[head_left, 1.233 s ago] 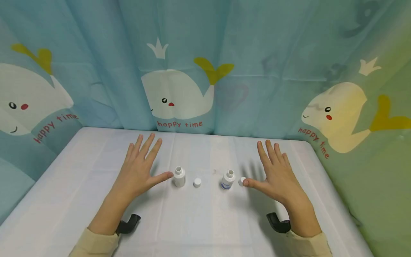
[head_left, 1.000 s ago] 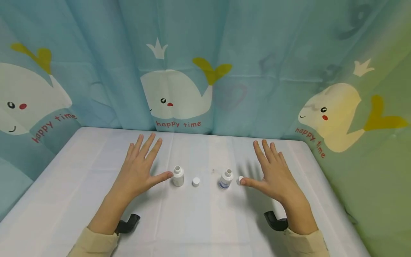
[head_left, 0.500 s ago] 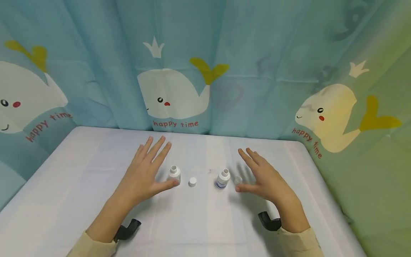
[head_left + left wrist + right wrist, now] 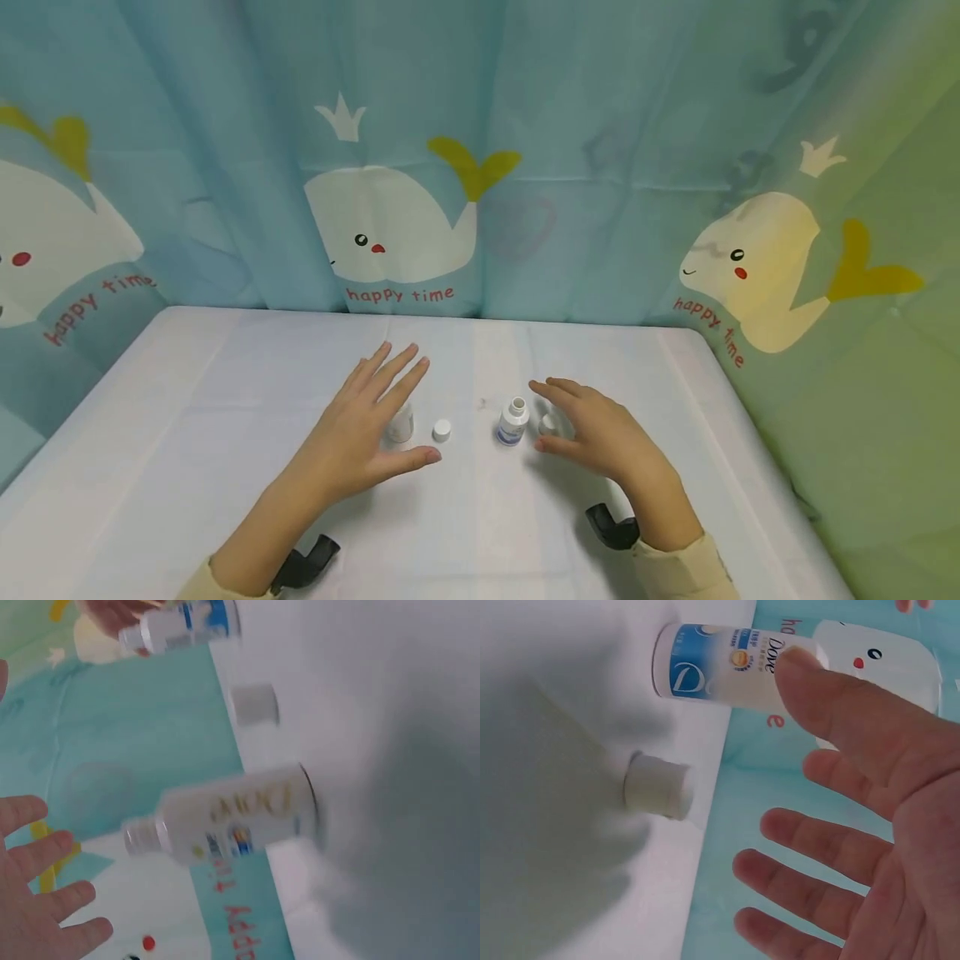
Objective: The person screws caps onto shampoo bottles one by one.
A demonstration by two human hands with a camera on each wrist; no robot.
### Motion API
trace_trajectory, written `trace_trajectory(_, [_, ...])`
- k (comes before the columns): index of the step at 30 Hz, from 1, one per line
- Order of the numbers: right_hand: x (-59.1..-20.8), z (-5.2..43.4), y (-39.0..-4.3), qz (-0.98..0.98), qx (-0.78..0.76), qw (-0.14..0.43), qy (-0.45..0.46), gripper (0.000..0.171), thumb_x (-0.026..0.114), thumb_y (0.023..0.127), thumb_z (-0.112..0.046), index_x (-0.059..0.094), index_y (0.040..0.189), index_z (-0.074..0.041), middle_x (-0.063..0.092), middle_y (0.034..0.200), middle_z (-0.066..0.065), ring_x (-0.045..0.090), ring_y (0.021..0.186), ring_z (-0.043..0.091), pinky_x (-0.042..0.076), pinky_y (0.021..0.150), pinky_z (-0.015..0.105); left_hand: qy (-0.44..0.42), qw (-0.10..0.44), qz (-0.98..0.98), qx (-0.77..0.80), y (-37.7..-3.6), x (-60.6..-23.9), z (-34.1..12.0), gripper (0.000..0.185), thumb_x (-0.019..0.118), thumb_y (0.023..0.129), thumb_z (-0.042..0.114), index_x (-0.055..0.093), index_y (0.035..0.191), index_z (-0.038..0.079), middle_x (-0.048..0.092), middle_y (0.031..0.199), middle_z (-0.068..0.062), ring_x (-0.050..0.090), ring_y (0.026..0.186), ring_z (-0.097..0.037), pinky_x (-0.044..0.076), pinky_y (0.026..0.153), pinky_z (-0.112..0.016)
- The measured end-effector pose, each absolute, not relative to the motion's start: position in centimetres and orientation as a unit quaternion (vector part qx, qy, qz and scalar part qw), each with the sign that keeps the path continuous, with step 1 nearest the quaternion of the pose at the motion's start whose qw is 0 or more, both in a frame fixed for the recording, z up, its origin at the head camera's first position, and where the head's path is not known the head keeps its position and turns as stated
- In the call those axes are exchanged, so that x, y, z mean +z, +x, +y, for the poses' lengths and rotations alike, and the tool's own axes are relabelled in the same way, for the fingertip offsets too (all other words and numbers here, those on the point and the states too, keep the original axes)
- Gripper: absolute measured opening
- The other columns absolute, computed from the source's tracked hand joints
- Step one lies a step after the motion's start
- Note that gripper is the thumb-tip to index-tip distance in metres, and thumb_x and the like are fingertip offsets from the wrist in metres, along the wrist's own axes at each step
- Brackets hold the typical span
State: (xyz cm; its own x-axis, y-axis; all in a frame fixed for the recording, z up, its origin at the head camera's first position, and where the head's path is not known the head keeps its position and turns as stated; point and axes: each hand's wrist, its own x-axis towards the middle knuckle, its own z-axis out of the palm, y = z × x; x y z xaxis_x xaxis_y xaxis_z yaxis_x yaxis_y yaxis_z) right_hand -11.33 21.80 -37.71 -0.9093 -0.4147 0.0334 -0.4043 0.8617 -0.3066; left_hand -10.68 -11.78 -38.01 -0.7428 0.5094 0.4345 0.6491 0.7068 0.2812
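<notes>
1. Two hands hover over a white table (image 4: pixel 187 467), both spread loosely and grasping nothing.
2. Left hand (image 4: pixel 360 442) has straight fingers; its fingertips lie over a plain white bottle (image 4: pixel 401 423), which stands upright and uncapped. From the left wrist view that bottle (image 4: pixel 232 814) stands clear of the fingers (image 4: pixel 45 900), with a gap between.
3. Just right of that bottle sits a small white cap (image 4: pixel 442 430), apart from it and from the left thumb.
4. Right hand (image 4: pixel 600 433) is relaxed, fingers slightly bent, thumb pointing toward a blue-labelled bottle (image 4: pixel 512 422), upright and uncapped near the table's middle.
5. Second white cap (image 4: pixel 547 425) lies between that bottle and the right palm, partly hidden in the head view; the right wrist view shows the cap (image 4: pixel 658 785) beside the bottle (image 4: pixel 727 667), not touched by the fingers (image 4: pixel 810 840).
6. Open tabletop runs wide on the left side and along the near edge; less lies to the right.
7. Whale-print curtain (image 4: pixel 390 225) walls the far edge and both sides.
8. Bottles and caps form one row, well away from every table edge.
</notes>
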Motion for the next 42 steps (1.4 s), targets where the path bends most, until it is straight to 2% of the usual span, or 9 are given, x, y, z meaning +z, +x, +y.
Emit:
trace_trajectory(7, [-38.4, 21.0, -11.8, 0.964, -0.143, 0.018, -0.225, 0.064, 0.081, 0.082, -0.037, 0.058, 0.139, -0.018, 0.06, 0.138, 0.008, 0.059, 0.124, 0.031, 0.05, 0.098, 0.052, -0.344, 0.136, -0.887, -0.277, -10.0, -37.8, -9.7, 0.089, 0.067, 0.085, 0.064, 0.03, 0.157, 0.026, 0.028, 0.162, 0.007, 0.019, 0.152, -0.028, 0.037, 0.11, -0.059])
trace_trajectory(10, [-38.7, 20.9, -12.0, 0.964, -0.14, 0.015, -0.226, 0.063, 0.082, 0.081, -0.036, 0.06, 0.137, -0.017, 0.062, 0.135, 0.006, 0.061, 0.122, 0.029, 0.051, 0.097, 0.051, -0.353, 0.116, -0.88, -0.296, -10.0, -37.8, -8.8, 0.086, 0.066, 0.087, 0.063, 0.031, 0.157, 0.029, 0.028, 0.162, 0.008, 0.021, 0.152, -0.028, 0.04, 0.107, -0.061])
trace_trajectory(15, [-39.1, 20.8, -12.1, 0.966, -0.133, 0.024, -0.22, 0.06, 0.083, 0.081, -0.035, 0.062, 0.134, -0.015, 0.063, 0.133, 0.005, 0.062, 0.12, 0.028, 0.052, 0.096, 0.051, -0.345, 0.07, -0.876, -0.329, -10.5, -38.5, -7.4, 0.083, 0.065, 0.088, 0.062, 0.031, 0.156, 0.031, 0.031, 0.16, 0.009, 0.025, 0.151, -0.027, 0.038, 0.109, -0.06])
trace_trajectory(22, [-39.7, 20.7, -12.3, 0.966, -0.134, 0.041, -0.219, 0.057, 0.084, 0.08, -0.03, 0.064, 0.131, -0.013, 0.065, 0.13, 0.006, 0.062, 0.119, 0.028, 0.051, 0.097, 0.049, -0.29, -0.007, -0.861, -0.418, -11.1, -39.2, -5.6, 0.075, 0.067, 0.091, 0.051, 0.033, 0.155, 0.034, 0.041, 0.153, 0.014, 0.038, 0.142, -0.01, 0.038, 0.114, -0.044])
trace_trajectory(25, [-40.0, 20.6, -12.4, 0.966, -0.13, 0.051, -0.216, 0.053, 0.086, 0.079, -0.026, 0.066, 0.127, -0.013, 0.068, 0.125, 0.005, 0.064, 0.115, 0.026, 0.052, 0.095, 0.048, -0.279, -0.026, -0.853, -0.44, -11.4, -39.4, -4.8, 0.074, 0.069, 0.091, 0.047, 0.034, 0.155, 0.031, 0.046, 0.15, 0.01, 0.043, 0.14, -0.012, 0.04, 0.113, -0.043])
trace_trajectory(30, [-40.5, 20.4, -12.3, 0.967, -0.132, 0.062, -0.208, 0.049, 0.087, 0.076, -0.017, 0.068, 0.122, -0.015, 0.07, 0.12, 0.003, 0.065, 0.111, 0.024, 0.054, 0.093, 0.047, -0.277, -0.052, -0.832, -0.478, -11.6, -40.1, -3.9, 0.074, 0.071, 0.091, 0.038, 0.037, 0.154, 0.021, 0.051, 0.147, -0.003, 0.049, 0.135, -0.028, 0.043, 0.109, -0.046])
trace_trajectory(34, [-40.5, 20.4, -12.3, 0.969, -0.133, 0.06, -0.199, 0.045, 0.085, 0.077, -0.009, 0.07, 0.12, -0.015, 0.07, 0.116, 0.002, 0.066, 0.108, 0.024, 0.054, 0.09, 0.045, -0.266, -0.085, -0.809, -0.518, -12.1, -40.8, -3.1, 0.071, 0.072, 0.091, 0.027, 0.039, 0.152, 0.014, 0.052, 0.146, -0.013, 0.052, 0.131, -0.035, 0.046, 0.107, -0.046])
trace_trajectory(38, [-40.3, 20.6, -12.3, 0.969, -0.141, 0.052, -0.194, 0.038, 0.078, 0.079, 0.002, 0.072, 0.112, -0.015, 0.071, 0.105, -0.001, 0.065, 0.09, 0.019, 0.055, 0.081, 0.041, -0.248, -0.129, -0.795, -0.538, -12.7, -41.6, -2.1, 0.068, 0.071, 0.092, 0.025, 0.04, 0.151, 0.013, 0.052, 0.146, -0.012, 0.053, 0.131, -0.033, 0.047, 0.105, -0.046])
trace_trajectory(42, [-40.1, 20.9, -12.4, 0.968, -0.146, 0.028, -0.2, 0.033, 0.075, 0.079, 0.005, 0.073, 0.106, -0.014, 0.07, 0.098, -0.003, 0.062, 0.081, 0.015, 0.053, 0.075, 0.038, -0.244, -0.143, -0.785, -0.551, -13.3, -42.2, -1.2, 0.055, 0.07, 0.093, 0.02, 0.047, 0.143, 0.011, 0.056, 0.14, -0.01, 0.057, 0.126, -0.03, 0.051, 0.101, -0.044])
